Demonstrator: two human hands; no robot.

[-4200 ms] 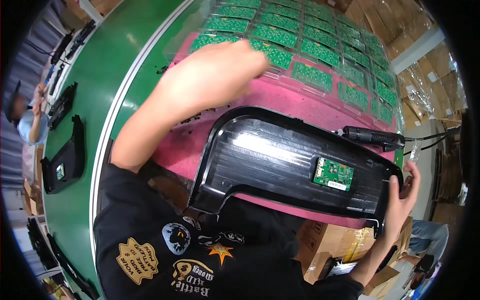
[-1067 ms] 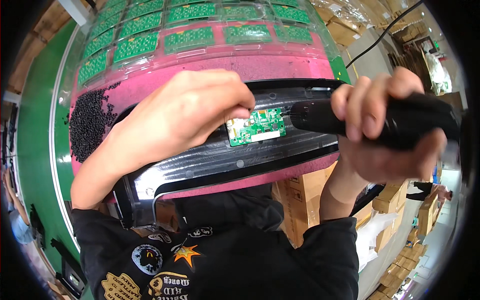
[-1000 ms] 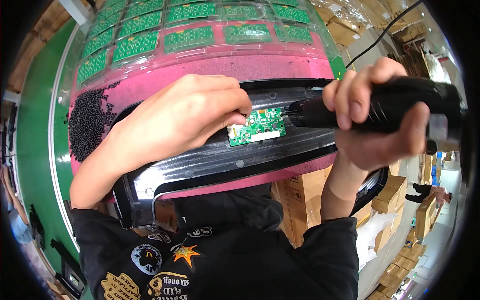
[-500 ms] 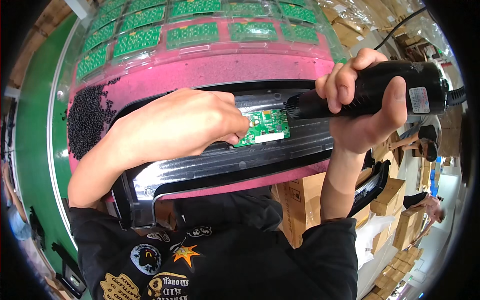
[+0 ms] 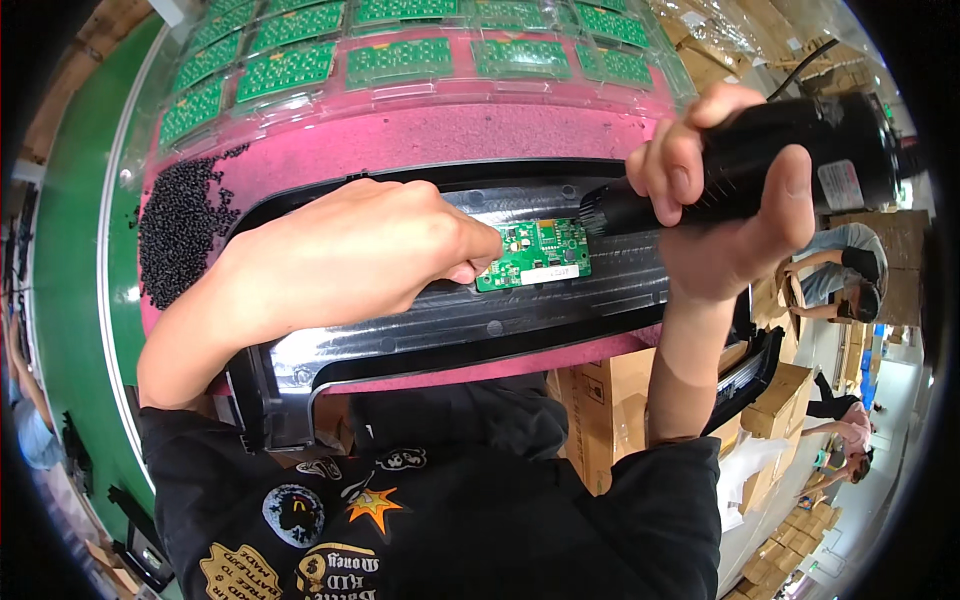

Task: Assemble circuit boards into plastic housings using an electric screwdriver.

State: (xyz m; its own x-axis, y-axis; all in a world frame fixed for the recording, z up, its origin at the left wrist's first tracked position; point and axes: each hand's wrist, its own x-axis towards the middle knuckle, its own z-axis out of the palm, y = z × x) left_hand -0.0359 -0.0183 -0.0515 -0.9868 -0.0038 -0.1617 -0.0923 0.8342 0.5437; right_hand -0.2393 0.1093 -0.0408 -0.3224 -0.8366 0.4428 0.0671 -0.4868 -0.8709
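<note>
A green circuit board (image 5: 540,255) with a white label strip lies inside a long, glossy black plastic housing (image 5: 440,335). My left hand (image 5: 370,250) is closed at the board's left end, thumb and fingers pinched against its edge; the fingertips are partly hidden. My right hand (image 5: 725,200) wraps around a thick black corded power tool (image 5: 780,165), which looks like an electric screwdriver. The tool lies almost sideways, its tapered ribbed front beside the board's upper right corner. I cannot tell whether its tip touches the board.
A heap of small black screws (image 5: 185,235) sits left on the pink mat (image 5: 400,135). Clear trays of green circuit boards (image 5: 400,62) line the far side. Cardboard boxes (image 5: 610,410) stand at lower right, near another black housing (image 5: 745,380). People (image 5: 845,265) work at far right.
The view has shifted slightly, and the tool's rear end has risen a little. My left hand stays at the board's left end. People in the background have moved.
</note>
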